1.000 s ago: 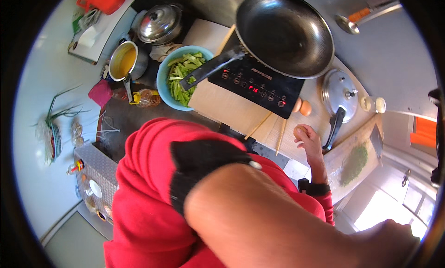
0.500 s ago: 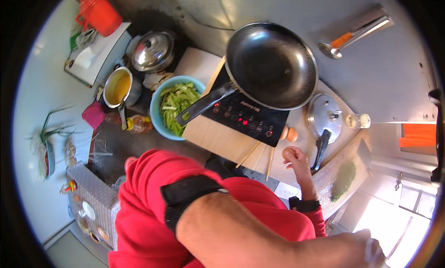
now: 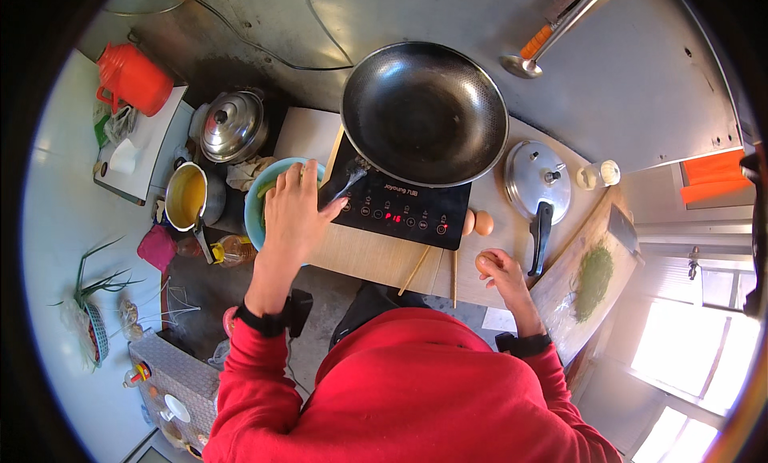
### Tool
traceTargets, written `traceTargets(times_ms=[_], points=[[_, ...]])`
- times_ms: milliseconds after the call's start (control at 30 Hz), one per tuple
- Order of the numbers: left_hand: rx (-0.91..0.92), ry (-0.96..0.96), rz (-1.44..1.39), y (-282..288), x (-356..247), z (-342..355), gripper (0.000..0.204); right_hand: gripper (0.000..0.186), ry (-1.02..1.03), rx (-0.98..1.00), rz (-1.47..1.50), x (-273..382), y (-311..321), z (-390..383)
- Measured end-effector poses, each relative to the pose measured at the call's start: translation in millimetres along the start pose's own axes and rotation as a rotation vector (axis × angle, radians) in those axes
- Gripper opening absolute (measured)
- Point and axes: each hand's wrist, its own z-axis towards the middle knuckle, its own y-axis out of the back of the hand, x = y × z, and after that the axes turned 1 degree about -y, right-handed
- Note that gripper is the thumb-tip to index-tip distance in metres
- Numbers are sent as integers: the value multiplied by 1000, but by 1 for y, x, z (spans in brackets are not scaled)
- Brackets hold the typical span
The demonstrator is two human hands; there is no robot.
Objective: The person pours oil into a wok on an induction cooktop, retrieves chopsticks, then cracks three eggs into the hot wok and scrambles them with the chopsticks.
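Note:
A large dark wok point(image 3: 424, 115) rests on the black induction cooker point(image 3: 400, 211), whose red display is lit. My left hand point(image 3: 296, 211) is closed over the wok's handle, hiding most of it, with the thumb on the near side. Beneath that hand, the light blue bowl point(image 3: 254, 215) of cut green vegetables is largely covered. My right hand point(image 3: 506, 277) holds a brown egg point(image 3: 485, 260) between thumb and fingers, close to the counter's front edge. Two more brown eggs point(image 3: 483, 223) lie beside the cooker's right side.
Two chopsticks point(image 3: 415, 269) jut over the counter's front edge. A pressure-cooker lid point(image 3: 538, 179) and a glass jar point(image 3: 596, 175) stand right, beside a board with chopped greens point(image 3: 593, 283) and a cleaver point(image 3: 622, 227). At left are a pot of yellow liquid point(image 3: 186, 195) and a lidded pot point(image 3: 232, 127).
My left hand has swung from the lower right across to the wok's handle. My right hand keeps its egg. The whole view has shifted, and the cooker's display now shows differently.

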Motion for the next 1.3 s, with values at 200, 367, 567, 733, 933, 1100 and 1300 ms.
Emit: traceTargets(times_ms=[200, 367, 567, 733, 933, 1100, 1300], points=[[332, 26, -460, -39, 27, 15, 48, 41, 2, -3, 54, -1, -3, 0], [652, 387, -1012, -23, 22, 18, 29, 39, -21, -37, 56, -4, 1, -5], [652, 453, -1030, -6, 11, 7, 24, 38, -10, -43, 79, -10, 6, -9], [644, 462, -1055, -6, 5, -1, 24, 38, -9, -38, 83, -12, 6, -7], [659, 533, -1182, -11, -11, -12, 21, 40, -4, -45, 90, -12, 9, -8], [641, 572, -1262, -16, -18, -16, 21, 40, -18, -56, 87, -14, 12, -11], [545, 522, -1213, -31, -28, -30, 23, 39, -13, -41, 88, -17, 14, -11]])
